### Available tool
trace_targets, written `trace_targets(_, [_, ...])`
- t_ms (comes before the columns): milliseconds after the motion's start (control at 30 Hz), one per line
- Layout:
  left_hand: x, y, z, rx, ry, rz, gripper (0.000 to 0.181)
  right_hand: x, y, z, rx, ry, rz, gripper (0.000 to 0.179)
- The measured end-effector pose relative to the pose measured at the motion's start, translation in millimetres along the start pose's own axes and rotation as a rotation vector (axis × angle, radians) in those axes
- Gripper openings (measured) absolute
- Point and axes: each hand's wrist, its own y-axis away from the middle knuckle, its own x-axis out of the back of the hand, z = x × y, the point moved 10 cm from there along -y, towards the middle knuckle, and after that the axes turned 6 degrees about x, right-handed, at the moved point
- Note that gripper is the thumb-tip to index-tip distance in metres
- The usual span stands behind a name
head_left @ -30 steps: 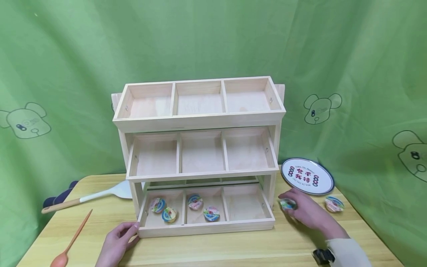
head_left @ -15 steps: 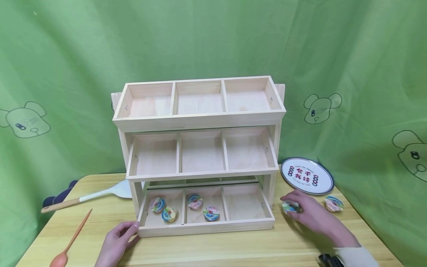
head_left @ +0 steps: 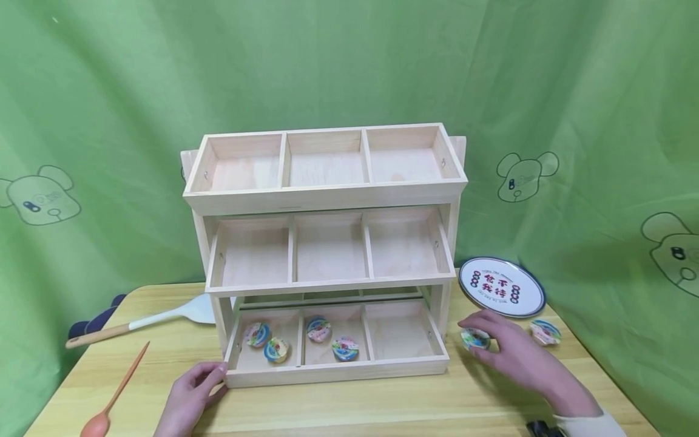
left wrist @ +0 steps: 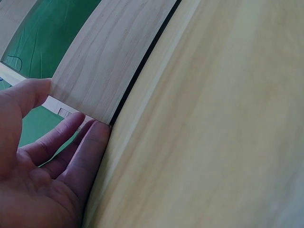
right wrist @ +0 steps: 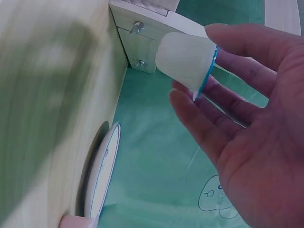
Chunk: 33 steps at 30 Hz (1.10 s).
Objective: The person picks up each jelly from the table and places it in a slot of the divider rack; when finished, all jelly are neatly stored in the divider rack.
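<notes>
Between thumb and fingers of my right hand (head_left: 516,352) is a small jelly cup (head_left: 474,338), pinched near its rim. The right wrist view shows the cup's pale body (right wrist: 184,61) and blue-edged lid, tilted and off the table. My left hand (head_left: 191,394) holds the front left corner of the wooden rack's bottom tray (head_left: 338,376). In the left wrist view, its thumb lies at the tray's upper edge and its fingertips (left wrist: 100,130) lower down. Two jelly cups (head_left: 276,350) lie in the tray's left compartment and two more (head_left: 346,349) in the middle one.
Another jelly cup (head_left: 545,332) lies on the table right of my right hand. Behind it, a round plate (head_left: 502,287) with red characters leans back. On the left are a white spatula (head_left: 199,309) and an orange spoon (head_left: 117,394). Two upper trays (head_left: 327,195) overhang the bottom one.
My right hand has shifted slightly right and toward me with the jelly cup, whose lid now shows more fully. The left hand stays at the tray corner.
</notes>
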Motion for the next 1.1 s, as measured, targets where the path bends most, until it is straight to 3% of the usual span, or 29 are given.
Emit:
trace_targets(300, [0.2,0.1,1.2,-0.008,-0.003,0.003,0.041,4,1.2,-7,0.010,0.006,0.003,0.044])
trace_targets(767, [0.6,0.5,0.0,-0.004,0.007,0.003,0.043,12,-1.6,-32,0.101,0.058,0.059,0.043])
trace_targets(1100, [-0.2,0.6,1.5,-0.011,0.014,-0.002,0.040,6,-13.7,-47,0.137,0.011,0.020,0.039])
